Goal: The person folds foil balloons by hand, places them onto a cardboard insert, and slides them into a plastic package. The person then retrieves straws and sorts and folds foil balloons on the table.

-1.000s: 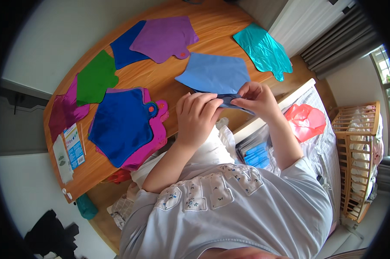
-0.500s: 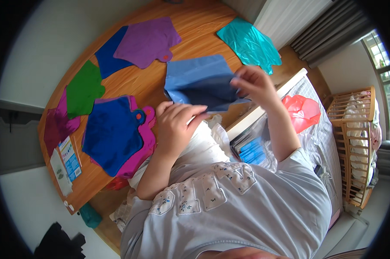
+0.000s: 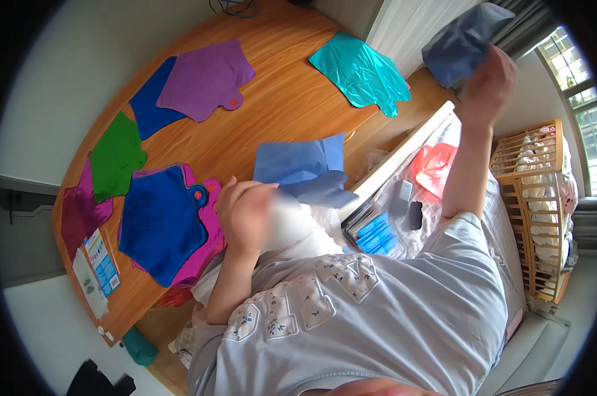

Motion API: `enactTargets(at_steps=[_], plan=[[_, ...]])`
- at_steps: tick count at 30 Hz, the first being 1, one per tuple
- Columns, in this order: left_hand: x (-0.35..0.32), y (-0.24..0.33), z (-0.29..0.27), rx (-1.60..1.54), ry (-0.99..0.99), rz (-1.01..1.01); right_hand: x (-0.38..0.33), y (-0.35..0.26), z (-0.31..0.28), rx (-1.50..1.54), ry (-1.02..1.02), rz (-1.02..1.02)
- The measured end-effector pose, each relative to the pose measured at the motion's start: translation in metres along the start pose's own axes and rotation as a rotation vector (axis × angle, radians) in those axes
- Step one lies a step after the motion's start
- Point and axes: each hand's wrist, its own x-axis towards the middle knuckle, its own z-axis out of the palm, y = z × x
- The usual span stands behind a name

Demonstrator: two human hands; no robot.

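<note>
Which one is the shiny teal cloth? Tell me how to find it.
Start at the wooden table and go to its far right end, near the white curtain. The teal cloth lies flat there, alone. It is the only glossy, foil-like piece; the purple cloth and the rest look matte.

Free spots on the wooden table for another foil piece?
Bare wood lies between the purple piece and teal piece, down to the light blue piece. The left end is crowded: green piece, dark blue piece, leaflets.
</note>
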Motion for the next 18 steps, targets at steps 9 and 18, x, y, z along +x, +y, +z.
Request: enactTargets(at_steps=[9,18], plan=[[0.02,-0.008,0.004,-0.099,0.444,0.392,-0.1,-0.054,0.062,0.546,-0.8,-0.478],[-0.002,0.004,0.019,-0.066,0.0,0.464,-0.111,-0.086,0.036,0.6,-0.934,-0.046]])
